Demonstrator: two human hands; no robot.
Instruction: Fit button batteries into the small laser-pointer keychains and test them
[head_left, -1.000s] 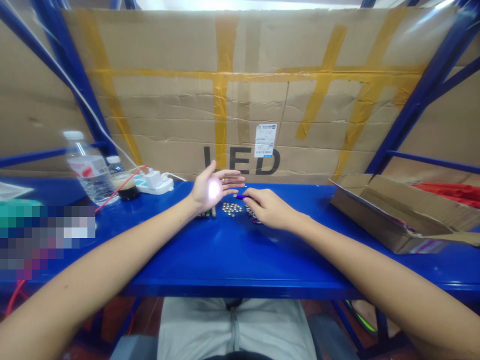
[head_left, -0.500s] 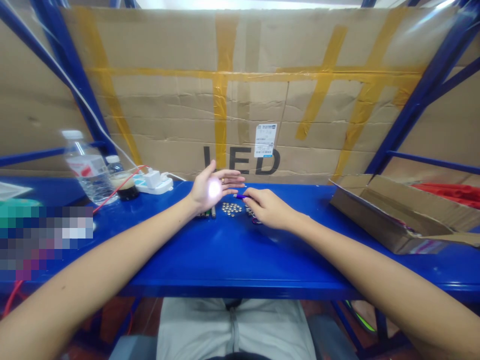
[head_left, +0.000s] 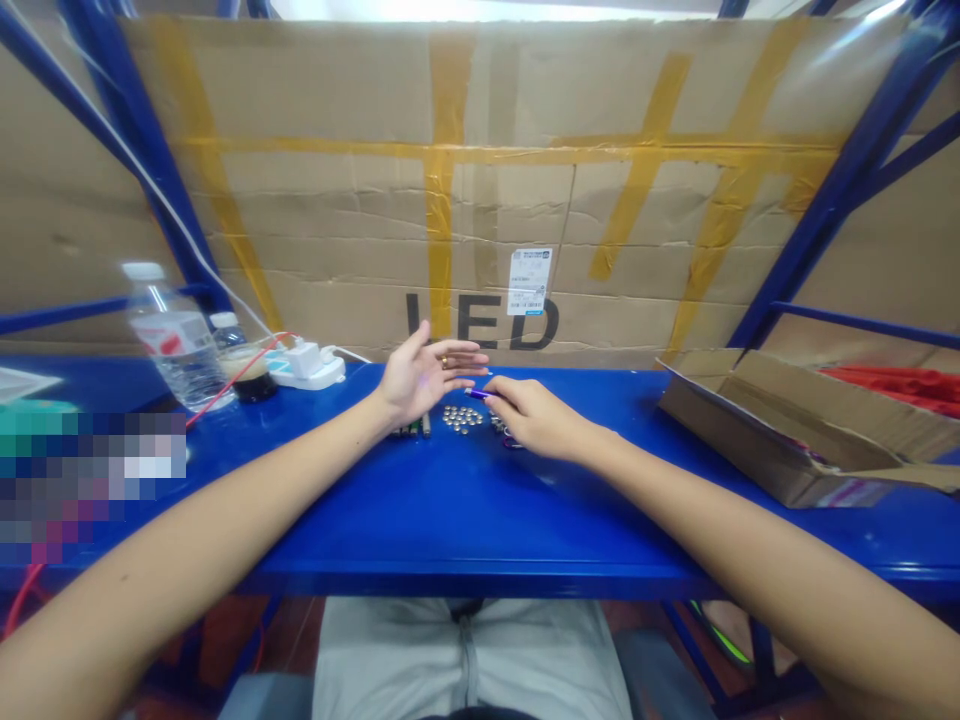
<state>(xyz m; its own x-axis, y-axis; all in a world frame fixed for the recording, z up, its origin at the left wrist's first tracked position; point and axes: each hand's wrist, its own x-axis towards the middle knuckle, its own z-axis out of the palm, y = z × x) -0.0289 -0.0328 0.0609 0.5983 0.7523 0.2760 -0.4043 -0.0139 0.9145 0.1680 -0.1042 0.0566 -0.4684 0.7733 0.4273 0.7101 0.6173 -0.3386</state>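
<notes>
My right hand point(head_left: 536, 415) grips a small purple flashlight point(head_left: 478, 394), whose front end points left at my other palm. My left hand point(head_left: 427, 375) is held up with the fingers stretched out and nothing in it; a ring sits on one finger. Only a faint violet tint shows on that palm. Between and below the hands, several small round metal pieces point(head_left: 462, 419) lie on the blue table point(head_left: 450, 510). Short dark cylinders point(head_left: 425, 425) lie beside them, partly behind my left hand. More small parts point(head_left: 511, 440) are half hidden under my right hand.
On the left stand a water bottle point(head_left: 176, 340), a smaller bottle of dark liquid point(head_left: 247, 365) and a white power strip point(head_left: 311, 372) with cables. An open cardboard box point(head_left: 739, 440) stands at right, near red cloth point(head_left: 900, 388). A large cardboard sheet point(head_left: 360, 230) backs the table.
The bright white light spot on my left palm has gone out, leaving a faint violet tint. Both hands have stayed almost where they were.
</notes>
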